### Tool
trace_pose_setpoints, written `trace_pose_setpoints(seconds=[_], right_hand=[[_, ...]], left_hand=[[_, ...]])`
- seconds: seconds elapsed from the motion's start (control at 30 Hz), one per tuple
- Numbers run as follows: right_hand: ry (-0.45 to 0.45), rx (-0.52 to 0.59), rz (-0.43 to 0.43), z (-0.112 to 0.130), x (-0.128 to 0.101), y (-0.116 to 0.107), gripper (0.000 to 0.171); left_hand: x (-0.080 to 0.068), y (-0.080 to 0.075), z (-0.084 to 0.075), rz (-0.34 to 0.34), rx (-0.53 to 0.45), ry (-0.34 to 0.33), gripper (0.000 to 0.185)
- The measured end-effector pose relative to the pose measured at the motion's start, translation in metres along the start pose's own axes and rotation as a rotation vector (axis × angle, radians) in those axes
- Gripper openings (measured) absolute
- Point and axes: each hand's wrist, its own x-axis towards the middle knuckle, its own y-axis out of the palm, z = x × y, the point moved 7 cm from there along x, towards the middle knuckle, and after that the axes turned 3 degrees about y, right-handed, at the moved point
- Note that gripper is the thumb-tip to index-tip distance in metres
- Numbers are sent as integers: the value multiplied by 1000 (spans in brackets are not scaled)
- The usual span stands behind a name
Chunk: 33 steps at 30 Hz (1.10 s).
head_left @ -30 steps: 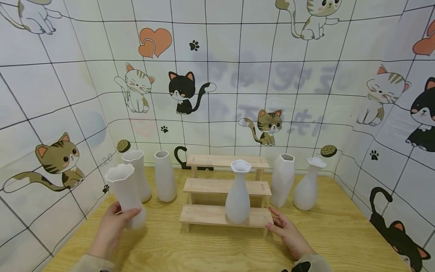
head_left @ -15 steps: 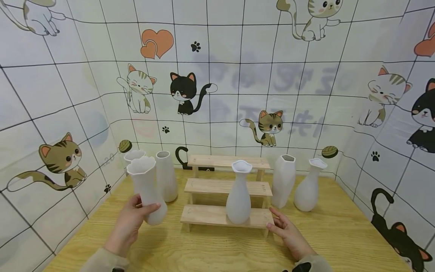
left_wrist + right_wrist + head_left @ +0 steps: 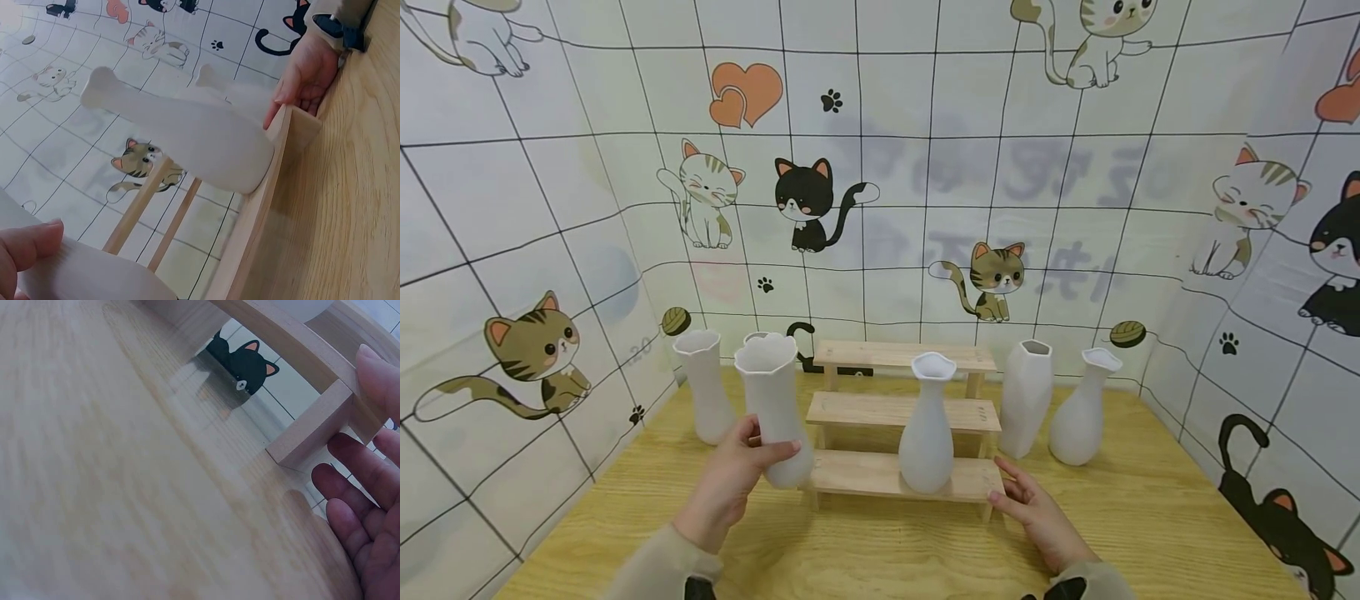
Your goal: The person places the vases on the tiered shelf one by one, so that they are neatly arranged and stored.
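Observation:
My left hand (image 3: 724, 475) grips a white vase (image 3: 772, 400) with a scalloped rim, thumb across its front. The vase tilts slightly and its base overlaps the left end of the bottom step in the head view; whether they touch I cannot tell. My right hand (image 3: 1037, 512) holds the right end of the bottom step of a three-tier wooden stand (image 3: 857, 472), thumb at the front edge and index finger behind. On that step, right of the middle, a white narrow-necked vase (image 3: 927, 442) stands upright. The left wrist view shows my left thumb (image 3: 37, 245) against the held vase.
Left of the stand is a white flared vase (image 3: 703, 392); another behind the held one is mostly hidden. On the right stand a faceted white vase (image 3: 1025, 404) and a round-bellied one (image 3: 1078, 417). Cat-printed walls edge the wooden table (image 3: 880, 554).
My left hand has carried the scalloped vase rightward from the table's left side to the stand's left end. The right hand stays at the stand's right end.

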Motion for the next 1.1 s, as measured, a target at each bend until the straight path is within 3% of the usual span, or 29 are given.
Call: trace_pose_setpoints(seconds=[0.67,1.1], right_hand=[[0,28,-10,-1,1,0,62],[2,30,-7,-2,1,-1,62]], left_hand=[[9,59,10,75,-16,-16,56],[17,86,17,135,11,-16,61]])
